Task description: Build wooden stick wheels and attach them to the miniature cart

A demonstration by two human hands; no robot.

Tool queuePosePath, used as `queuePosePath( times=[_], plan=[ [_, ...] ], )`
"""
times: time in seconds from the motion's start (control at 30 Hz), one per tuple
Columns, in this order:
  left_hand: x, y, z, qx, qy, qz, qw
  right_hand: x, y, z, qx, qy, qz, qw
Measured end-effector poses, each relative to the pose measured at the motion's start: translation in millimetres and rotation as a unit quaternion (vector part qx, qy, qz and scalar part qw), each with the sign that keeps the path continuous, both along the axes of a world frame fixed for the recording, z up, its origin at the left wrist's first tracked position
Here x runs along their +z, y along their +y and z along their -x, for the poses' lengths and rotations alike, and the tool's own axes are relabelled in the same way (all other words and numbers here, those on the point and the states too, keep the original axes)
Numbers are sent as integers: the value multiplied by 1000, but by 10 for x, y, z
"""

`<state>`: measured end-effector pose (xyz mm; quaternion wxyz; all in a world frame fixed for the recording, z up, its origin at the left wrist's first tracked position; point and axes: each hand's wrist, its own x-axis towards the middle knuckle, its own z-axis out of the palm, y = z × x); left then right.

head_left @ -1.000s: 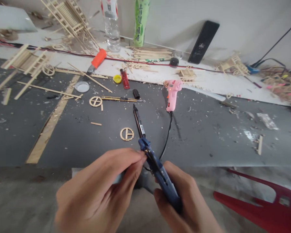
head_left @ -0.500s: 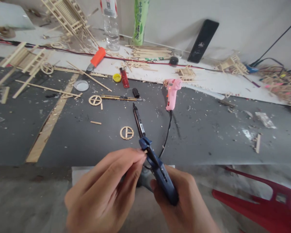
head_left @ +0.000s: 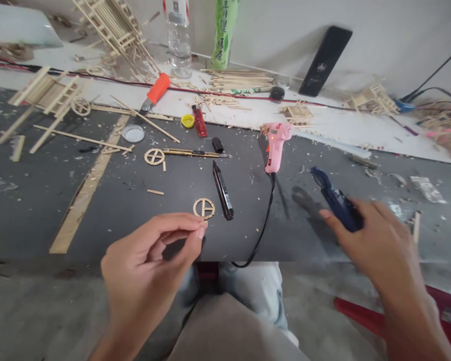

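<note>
My left hand (head_left: 154, 260) is pinched at the front edge of the table, with a tiny piece of wood barely showing between thumb and fingertips. Just beyond those fingertips lies a small wooden ring with crossbars (head_left: 204, 208). My right hand (head_left: 376, 235) grips a dark blue hand tool (head_left: 336, 203) above the table on the right. Between the hands a black marker (head_left: 223, 193) rests on the table. A second wooden wheel (head_left: 154, 156) lies farther back beside a thin cutter (head_left: 191, 153).
A pink glue gun (head_left: 276, 145) stands on the table (head_left: 248, 235), its black cord curving to the front edge. Behind are an orange-handled scraper (head_left: 158, 89), a red lighter (head_left: 199, 121), wooden sticks, stick models, bottles and a phone (head_left: 325, 61). A red chair (head_left: 361, 313) is at lower right.
My right hand has moved right with the blue tool, away from my left hand. My left hand has shifted slightly left, still pinched. The view has shifted a little.
</note>
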<state>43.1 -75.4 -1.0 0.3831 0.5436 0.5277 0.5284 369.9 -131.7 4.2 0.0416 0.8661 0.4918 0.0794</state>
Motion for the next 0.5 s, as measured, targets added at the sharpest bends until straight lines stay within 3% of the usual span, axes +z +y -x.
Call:
queuePosePath(
  times=[0.1, 0.23, 0.4, 0.5],
  plan=[
    [-43, 130, 114, 2, 98, 4, 995, -69, 151, -248, -17, -42, 16, 999],
    [-99, 292, 230, -63, 270, -33, 960, -171, 237, -360, -21, -44, 3, 999],
    [-152, 425, 280, -101, 330, -80, 935, -330, 223, -470, 6, -13, -3, 1000],
    [-165, 455, 308, -110, 336, -87, 931, -384, 133, -419, 28, -12, -62, 998]
  ],
)
